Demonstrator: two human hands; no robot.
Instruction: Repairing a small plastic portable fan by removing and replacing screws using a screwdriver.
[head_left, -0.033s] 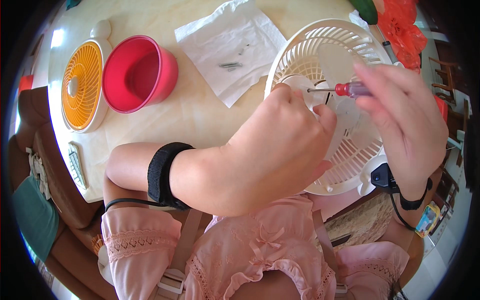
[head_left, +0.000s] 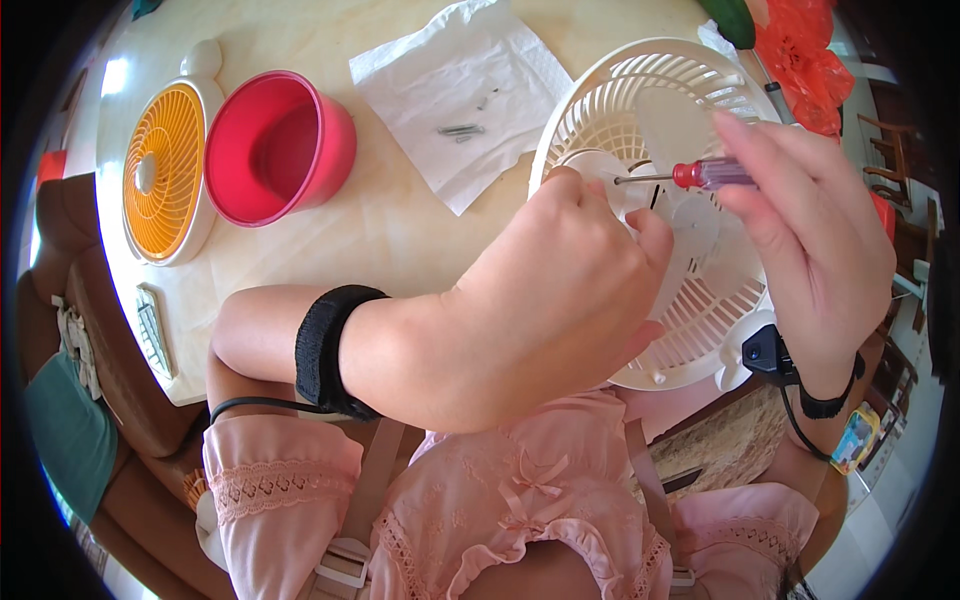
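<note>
A white fan housing [head_left: 675, 55] with slotted sides lies open-side up on the table at the right, pale fan blades [head_left: 672, 120] inside it. My right hand [head_left: 815, 215] pinches the purple and red handle of a screwdriver [head_left: 712, 175] between thumb and fingers. Its thin shaft points left, the tip against the white centre part [head_left: 596, 163] of the fan. My left hand [head_left: 570, 255] reaches across the near side of the housing, its fingers curled round that centre part. Most of the left fingertips and whatever lies beneath them are hidden.
Several small screws [head_left: 462, 131] lie on a white paper towel [head_left: 420, 75]. Left of it stand a red bowl [head_left: 330, 130] and an orange fan grille [head_left: 165, 190] with a white rim. Red plastic [head_left: 805, 60] and a green object [head_left: 730, 20] sit at the far right.
My right fingers have shifted slightly on the screwdriver, showing more of its handle. The left hand and the fan look the same.
</note>
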